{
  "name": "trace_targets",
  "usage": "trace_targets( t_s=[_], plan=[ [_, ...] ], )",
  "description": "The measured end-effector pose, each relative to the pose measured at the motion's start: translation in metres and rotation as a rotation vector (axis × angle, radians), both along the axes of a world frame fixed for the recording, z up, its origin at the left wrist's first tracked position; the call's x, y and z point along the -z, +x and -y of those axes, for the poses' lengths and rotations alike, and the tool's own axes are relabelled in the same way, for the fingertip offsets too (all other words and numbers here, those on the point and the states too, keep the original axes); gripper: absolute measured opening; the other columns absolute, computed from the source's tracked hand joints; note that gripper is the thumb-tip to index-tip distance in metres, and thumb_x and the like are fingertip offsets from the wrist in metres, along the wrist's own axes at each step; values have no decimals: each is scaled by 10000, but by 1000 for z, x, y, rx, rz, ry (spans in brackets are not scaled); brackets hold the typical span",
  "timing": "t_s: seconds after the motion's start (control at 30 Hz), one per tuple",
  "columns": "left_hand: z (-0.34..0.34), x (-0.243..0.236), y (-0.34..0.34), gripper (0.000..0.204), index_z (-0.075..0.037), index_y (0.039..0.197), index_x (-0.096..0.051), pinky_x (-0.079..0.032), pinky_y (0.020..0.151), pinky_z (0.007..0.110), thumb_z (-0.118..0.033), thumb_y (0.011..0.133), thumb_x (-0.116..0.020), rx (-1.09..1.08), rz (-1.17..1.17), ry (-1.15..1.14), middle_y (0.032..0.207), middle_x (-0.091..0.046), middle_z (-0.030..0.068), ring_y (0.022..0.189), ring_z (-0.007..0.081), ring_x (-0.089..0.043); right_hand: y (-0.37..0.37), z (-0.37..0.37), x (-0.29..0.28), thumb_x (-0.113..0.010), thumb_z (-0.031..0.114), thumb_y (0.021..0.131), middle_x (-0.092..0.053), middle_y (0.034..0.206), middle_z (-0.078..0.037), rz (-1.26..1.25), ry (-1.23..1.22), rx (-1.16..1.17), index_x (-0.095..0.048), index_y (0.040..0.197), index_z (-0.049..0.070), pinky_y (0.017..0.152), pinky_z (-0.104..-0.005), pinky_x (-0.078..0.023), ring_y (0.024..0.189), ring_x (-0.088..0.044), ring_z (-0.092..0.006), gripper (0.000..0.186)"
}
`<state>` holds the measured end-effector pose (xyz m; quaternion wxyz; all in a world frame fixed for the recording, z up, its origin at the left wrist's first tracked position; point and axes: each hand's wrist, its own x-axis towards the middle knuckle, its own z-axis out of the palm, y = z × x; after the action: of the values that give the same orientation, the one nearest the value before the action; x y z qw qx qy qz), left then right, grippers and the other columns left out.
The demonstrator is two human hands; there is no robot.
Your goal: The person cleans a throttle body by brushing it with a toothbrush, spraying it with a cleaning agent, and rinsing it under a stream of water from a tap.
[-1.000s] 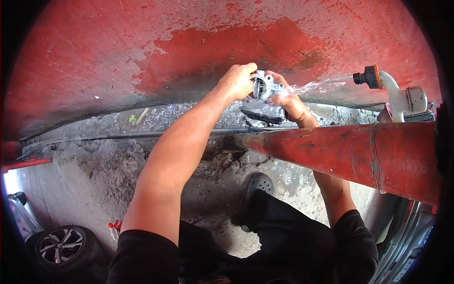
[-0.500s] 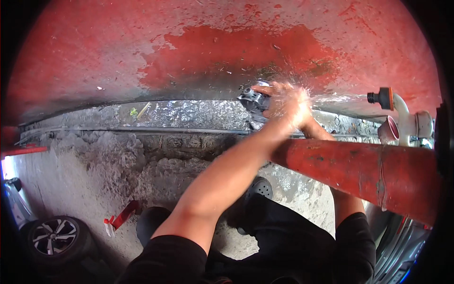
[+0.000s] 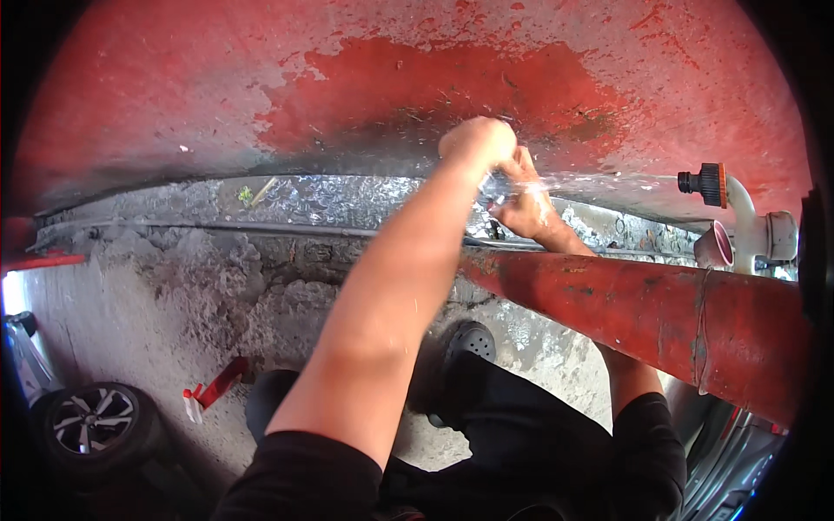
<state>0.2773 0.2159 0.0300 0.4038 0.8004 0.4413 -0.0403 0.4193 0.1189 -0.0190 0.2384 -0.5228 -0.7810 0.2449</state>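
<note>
My right hand [image 3: 528,208] is curled round a shiny metal part [image 3: 493,187], with its thumb pointing up. A thin stream of water [image 3: 608,181] comes from the right and strikes this hand and the part. My left hand [image 3: 479,143] is balled up just above and left of it, close to the red wall. Its fingers are turned away and smeared, so what they hold is hidden. Most of the metal part lies behind my left forearm [image 3: 382,304]. Below both hands runs a wet gutter [image 3: 334,200].
The stream's source is a white tap with a black and orange hose connector [image 3: 712,184]. A thick red pipe [image 3: 599,300] crosses above my right forearm. A wheel [image 3: 95,423] stands at the lower left, near a red-and-white object [image 3: 215,389] on the rough concrete. My grey clog [image 3: 473,340] is below.
My left hand has moved up and left, and its forearm now hides most of the metal part that showed earlier. My right hand is now in plainer view; the splashing has lessened.
</note>
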Motion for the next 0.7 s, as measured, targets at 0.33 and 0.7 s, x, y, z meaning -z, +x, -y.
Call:
trace_targets(
  t_s=[0.33,0.7],
  plan=[
    [7,69,-27,287,-92,1087,-694,-537,771,345,-308,908,-636,-325,904,-1022,975,-702,57,841,168,-667,23,3,-1,-647,-6,632,-501,1294,-180,-256,21,11,-576,1270,58,1043,-428,-397,1233,-481,-342,646],
    [48,119,56,441,8,1033,-629,-556,662,382,-421,933,-634,-1234,910,-805,890,-684,116,776,217,-673,82,-29,46,-583,91,849,-678,922,-59,-895,-790,361,-616,1118,47,678,-290,-555,744,-655,-150,275]
  ],
)
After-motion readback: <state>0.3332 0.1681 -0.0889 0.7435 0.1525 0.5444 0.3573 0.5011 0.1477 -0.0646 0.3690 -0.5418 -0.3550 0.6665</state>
